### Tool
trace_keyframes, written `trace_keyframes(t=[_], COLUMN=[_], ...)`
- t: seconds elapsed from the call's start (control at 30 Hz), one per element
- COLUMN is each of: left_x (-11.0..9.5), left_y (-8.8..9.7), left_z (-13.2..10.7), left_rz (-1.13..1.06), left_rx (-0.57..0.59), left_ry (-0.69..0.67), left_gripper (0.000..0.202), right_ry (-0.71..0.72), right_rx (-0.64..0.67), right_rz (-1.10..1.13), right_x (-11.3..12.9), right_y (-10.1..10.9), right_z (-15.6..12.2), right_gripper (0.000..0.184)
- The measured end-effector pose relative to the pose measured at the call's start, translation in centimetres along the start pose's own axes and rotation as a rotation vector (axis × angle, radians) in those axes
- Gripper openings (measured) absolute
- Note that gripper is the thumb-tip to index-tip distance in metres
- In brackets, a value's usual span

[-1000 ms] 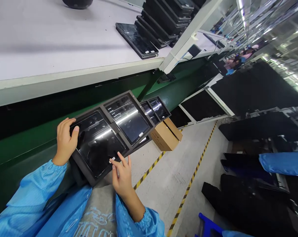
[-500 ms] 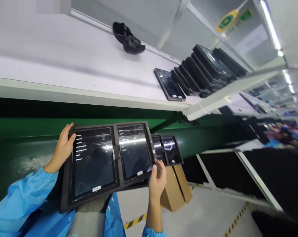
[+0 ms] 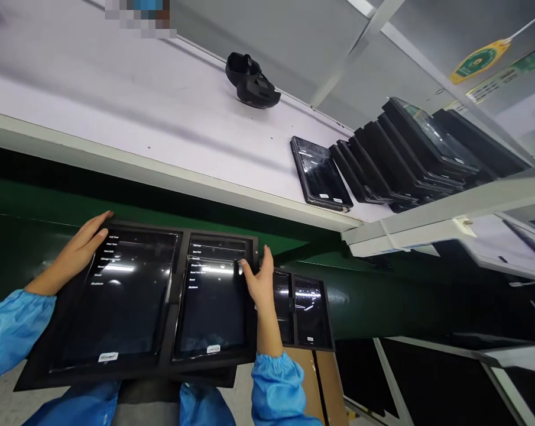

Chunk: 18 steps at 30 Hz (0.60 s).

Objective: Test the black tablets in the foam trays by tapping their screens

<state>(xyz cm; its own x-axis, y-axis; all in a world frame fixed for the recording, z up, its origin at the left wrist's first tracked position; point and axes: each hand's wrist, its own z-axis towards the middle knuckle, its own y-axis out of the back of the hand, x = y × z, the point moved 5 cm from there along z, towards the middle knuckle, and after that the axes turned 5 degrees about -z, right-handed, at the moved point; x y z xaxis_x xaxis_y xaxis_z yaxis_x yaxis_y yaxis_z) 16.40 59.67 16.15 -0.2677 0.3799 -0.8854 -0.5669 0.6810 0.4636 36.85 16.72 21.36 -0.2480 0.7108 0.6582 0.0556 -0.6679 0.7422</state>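
My left hand [image 3: 78, 251] grips the upper left edge of a black tray [image 3: 175, 296], with its thumb on the front. On the tray's right edge is my right hand [image 3: 262, 285], its thumb reaching over the screen side and its fingers behind the rim. Two tablets lie side by side in the tray, a left tablet [image 3: 127, 319] and a right tablet [image 3: 216, 316]. Both screens are dark with a short list of white menu text, and each has a small white label near its lower edge. Part of another dark tray shows beneath.
Above runs a white bench [image 3: 138, 112] with a black strapped object [image 3: 253, 83] on it. Several dark tablets [image 3: 395, 154] lean in a row at its right, beside a flat tablet pile [image 3: 323, 171]. A second tablet tray [image 3: 294, 307] sits over a cardboard box [image 3: 327, 378].
The tray has shifted left and a little lower in view, with both hands on it. My right hand has moved up its right edge, thumb now over the screen. The view has also shifted.
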Motion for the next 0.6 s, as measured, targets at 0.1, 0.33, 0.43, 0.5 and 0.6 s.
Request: trace_keyframes(t=[0.1, 0.33, 0.43, 0.5, 0.6], left_x=[-0.3, -0.6, -0.5, -0.3, 0.1], left_y=[0.0, -0.4, -0.5, -0.6, -0.7], left_z=[-0.1, 0.2, 0.1, 0.1, 0.4], left_rz=[0.039, 0.147, 0.147, 0.131, 0.108], left_rx=[-0.023, -0.018, -0.017, -0.011, -0.009], left_ry=[-0.018, -0.088, -0.114, -0.12, -0.124], left_gripper=[0.063, 0.076, 0.067, 0.062, 0.059], right_ry=[-0.096, -0.161, -0.21, -0.253, -0.297], right_rx=[0.108, 0.008, 0.041, 0.08, 0.113], right_rz=[-0.062, -0.135, -0.057, -0.022, 0.015], right_x=[0.0, 0.5, -0.2, -0.5, -0.7], right_y=[-2.5, -2.6, -2.1, -1.9, -1.8], right_z=[1.2, 1.3, 1.4, 1.5, 1.6], right_gripper=[0.094, 0.088, 0.086, 0.082, 0.077])
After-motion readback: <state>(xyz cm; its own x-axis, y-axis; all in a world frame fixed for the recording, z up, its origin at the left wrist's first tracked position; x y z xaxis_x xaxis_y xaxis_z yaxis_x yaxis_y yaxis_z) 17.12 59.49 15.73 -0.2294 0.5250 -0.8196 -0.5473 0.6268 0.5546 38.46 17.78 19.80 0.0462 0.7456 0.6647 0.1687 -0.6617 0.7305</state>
